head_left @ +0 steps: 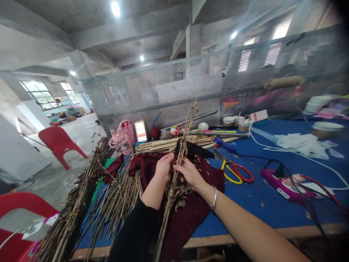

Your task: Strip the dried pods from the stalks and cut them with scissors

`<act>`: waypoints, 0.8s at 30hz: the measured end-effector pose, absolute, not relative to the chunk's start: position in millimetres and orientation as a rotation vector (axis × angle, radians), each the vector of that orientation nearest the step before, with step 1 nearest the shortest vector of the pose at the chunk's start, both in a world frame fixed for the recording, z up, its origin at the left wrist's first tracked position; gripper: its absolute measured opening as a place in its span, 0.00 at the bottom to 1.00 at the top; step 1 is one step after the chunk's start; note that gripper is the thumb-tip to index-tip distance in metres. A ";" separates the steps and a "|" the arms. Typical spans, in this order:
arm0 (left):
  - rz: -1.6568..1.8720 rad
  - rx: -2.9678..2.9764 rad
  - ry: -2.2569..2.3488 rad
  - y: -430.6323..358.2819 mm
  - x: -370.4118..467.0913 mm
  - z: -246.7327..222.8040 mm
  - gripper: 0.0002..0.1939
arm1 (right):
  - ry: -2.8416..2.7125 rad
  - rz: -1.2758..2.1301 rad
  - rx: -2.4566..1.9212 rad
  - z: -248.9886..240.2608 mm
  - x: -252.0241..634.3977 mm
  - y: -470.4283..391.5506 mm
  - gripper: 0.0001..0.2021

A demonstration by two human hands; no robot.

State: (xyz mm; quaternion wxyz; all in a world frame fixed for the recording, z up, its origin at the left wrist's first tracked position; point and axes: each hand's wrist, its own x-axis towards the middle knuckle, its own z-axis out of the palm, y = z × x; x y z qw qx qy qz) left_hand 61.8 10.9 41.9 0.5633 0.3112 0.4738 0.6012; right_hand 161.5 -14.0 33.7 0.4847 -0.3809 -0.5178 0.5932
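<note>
Dried plant stalks [168, 207] with shrivelled leaves run upright and slightly tilted through the middle of the view. My left hand [163, 166], in a black sleeve, is closed at their left side, its thumb tip close to the leaves. From the right, my right hand [190, 174] pinches the same stalks, a silver bangle on its wrist. Some fingers of both hands are hidden behind the stalks. Below lies a dark red cloth [181, 225] scattered with crumpled dry leaf bits [181, 200]. Stripped thin stalks [117, 196] lie spread left of my hands.
A bundle of leafy stalks [73, 196] lies along the table's left side. Scissors [231, 173] with yellow and red handles, a purple power strip [286, 185] and cables occupy the blue tabletop [245, 211]. Behind are pale sticks [155, 145], a pink pot [120, 140] and a perforated metal screen [163, 91].
</note>
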 end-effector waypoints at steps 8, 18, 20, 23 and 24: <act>0.946 1.820 1.910 -2.5 29.6 62.9 0.16 | -1.237 1.407 -0.937 24.9 164.9 -3.6 0.18; 1.067 1.674 1.537 -19.5 52.2 55.0 0.21 | -1.461 1.338 -1.025 32.9 177.9 2.1 0.17; 1.105 1.556 1.466 -29.0 50.9 49.1 0.20 | -1.543 1.305 -1.063 34.7 183.1 6.2 0.18; 1.132 1.288 1.353 -37.1 48.1 44.3 0.16 | -1.593 1.213 -1.138 37.2 188.8 13.3 0.20; 1.148 1.207 1.316 -37.9 47.6 43.7 0.15 | -1.586 1.163 -1.159 38.2 189.9 15.8 0.19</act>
